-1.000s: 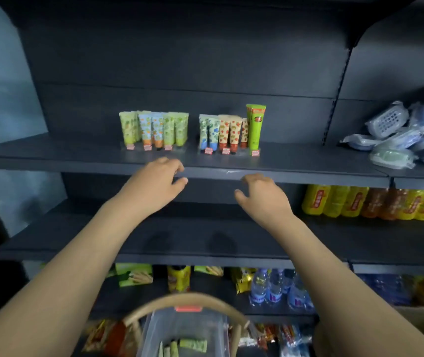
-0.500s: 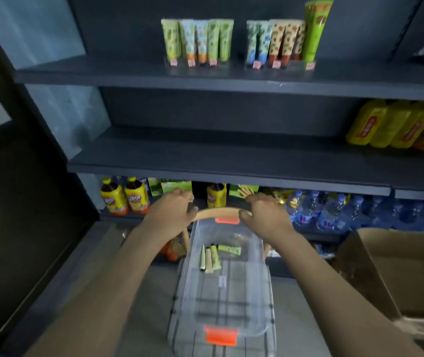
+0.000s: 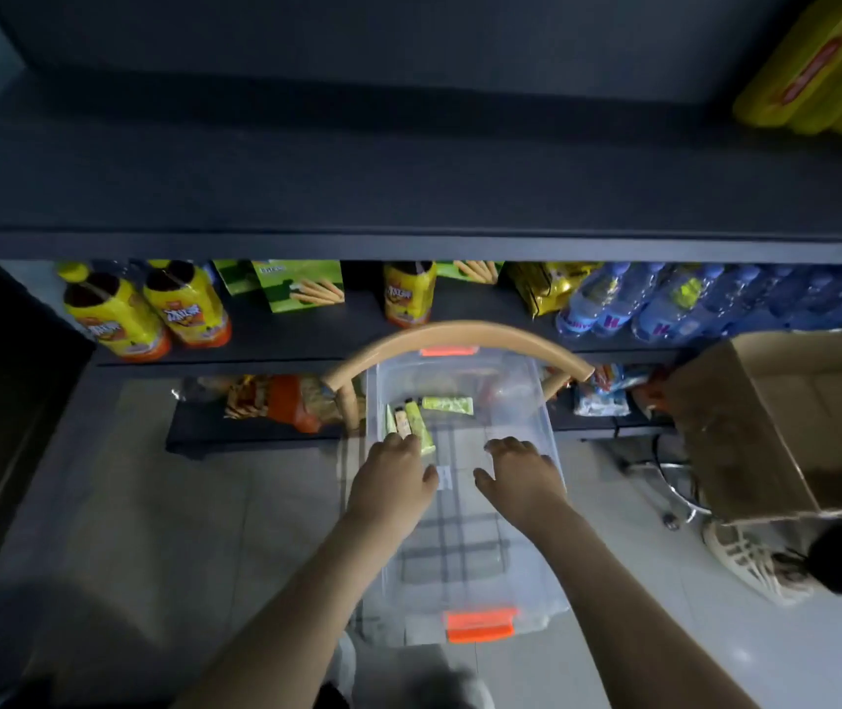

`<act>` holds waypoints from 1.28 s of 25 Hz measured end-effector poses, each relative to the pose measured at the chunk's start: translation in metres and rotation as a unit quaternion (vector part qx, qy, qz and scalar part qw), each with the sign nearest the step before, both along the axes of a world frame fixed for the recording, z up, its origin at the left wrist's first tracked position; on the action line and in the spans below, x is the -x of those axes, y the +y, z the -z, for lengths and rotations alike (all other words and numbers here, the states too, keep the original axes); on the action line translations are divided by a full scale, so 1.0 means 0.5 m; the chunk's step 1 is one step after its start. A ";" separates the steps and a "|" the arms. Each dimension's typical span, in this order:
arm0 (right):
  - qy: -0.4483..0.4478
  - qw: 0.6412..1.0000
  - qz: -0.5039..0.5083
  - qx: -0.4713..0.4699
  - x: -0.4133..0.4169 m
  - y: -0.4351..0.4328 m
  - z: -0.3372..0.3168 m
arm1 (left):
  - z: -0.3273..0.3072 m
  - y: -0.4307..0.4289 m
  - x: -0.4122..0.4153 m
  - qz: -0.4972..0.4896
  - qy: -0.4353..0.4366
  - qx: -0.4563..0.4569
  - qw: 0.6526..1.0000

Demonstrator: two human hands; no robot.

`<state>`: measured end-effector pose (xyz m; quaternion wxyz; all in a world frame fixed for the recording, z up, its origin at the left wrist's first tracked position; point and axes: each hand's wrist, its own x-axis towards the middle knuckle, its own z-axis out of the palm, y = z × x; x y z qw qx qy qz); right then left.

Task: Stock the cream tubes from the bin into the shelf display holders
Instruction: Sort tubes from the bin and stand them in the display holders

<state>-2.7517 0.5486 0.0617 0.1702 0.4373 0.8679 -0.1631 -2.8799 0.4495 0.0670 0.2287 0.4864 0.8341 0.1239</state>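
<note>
left hand: your left hand [image 3: 392,486] is down inside the bin at its far-left part, back of the hand facing up.
left fingers: released. The fingers [image 3: 398,443] stretch toward the near ends of the tubes and the thumb is splayed off to the side. Nothing is gripped. Can't tell if the tips actually touch a tube.
right hand: your right hand [image 3: 523,478] hovers over the middle-right of the bin, palm down.
right fingers: released, spread loose, holding nothing.
cream tubes: four cream tubes [image 3: 418,424] lie on the bin floor at the far-left end. Three lie side by side pointing roughly away from you. The fourth, the sideways tube [image 3: 448,404], lies crosswise just beyond them.
bin: clear plastic bin [image 3: 526,386], lid off. There's an orange latch [image 3: 480,624] at the near end and another at the far end. A plaid pattern shows through its bottom.
tan bar: a curved tan bar [image 3: 459,332] arcs over the bin's far end.
shelf: dark shelf [image 3: 408,245] sits above and beyond the bin. No display holders are in view.
lower shelf goods: yellow-label bottles [image 3: 117,314] on the left, green snack boxes [image 3: 301,286] in the middle, water bottles [image 3: 628,299] on the right.
right side: open cardboard box [image 3: 776,427], with a pale shoe [image 3: 746,565] on the floor [image 3: 178,504] near it.
</note>
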 end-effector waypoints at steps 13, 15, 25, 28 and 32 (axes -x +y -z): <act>0.007 0.993 0.028 0.111 0.024 0.154 0.391 | 0.410 0.143 -0.041 -0.224 -0.112 0.067 0.966; 0.022 0.993 0.046 0.109 0.038 0.177 0.439 | 0.457 0.162 -0.040 -0.243 -0.098 0.050 0.964; 0.184 0.977 0.109 0.021 0.142 0.269 0.604 | 0.611 0.244 -0.018 -0.343 -0.040 -0.017 0.938; 0.168 0.979 0.115 0.003 0.131 0.265 0.614 | 0.619 0.247 -0.026 -0.324 -0.008 -0.005 0.946; 0.167 0.968 0.188 0.011 0.117 0.255 0.609 | 0.618 0.263 -0.027 -0.367 -0.020 0.028 0.930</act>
